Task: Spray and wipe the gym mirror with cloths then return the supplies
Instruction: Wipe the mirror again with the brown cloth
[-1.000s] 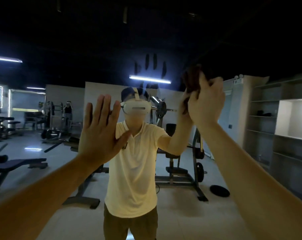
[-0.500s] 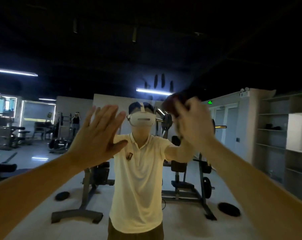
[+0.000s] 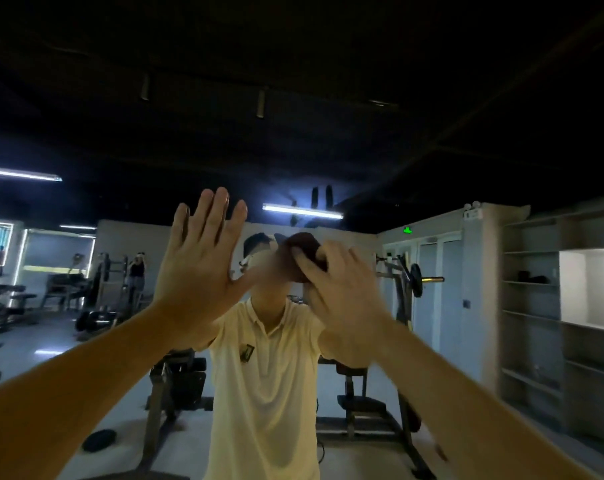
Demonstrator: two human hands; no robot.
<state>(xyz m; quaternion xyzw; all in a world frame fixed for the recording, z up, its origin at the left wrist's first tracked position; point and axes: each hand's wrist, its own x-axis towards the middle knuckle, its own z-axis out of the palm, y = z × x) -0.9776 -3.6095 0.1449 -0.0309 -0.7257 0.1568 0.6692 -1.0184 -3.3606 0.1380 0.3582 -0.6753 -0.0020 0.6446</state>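
Left hand [image 3: 196, 271] flat on mirror [image 3: 467, 150] | right hand [image 3: 342, 289] grips cloth [image 3: 302, 244] | dim gym [image 3: 96, 289] reflected

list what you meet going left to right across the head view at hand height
weight bench → left hand, flat and open → right hand gripping a dark cloth → barbell plate → grey shelving

place: gym | wall mirror [image 3: 449, 140] reflecting the room | barbell rack [image 3: 403, 303] standing loaded | benches [image 3: 8, 296] sitting far left of the rack | loose plate [image 3: 99, 440] lying lower left of it | shelving [image 3: 532, 306] standing right of it
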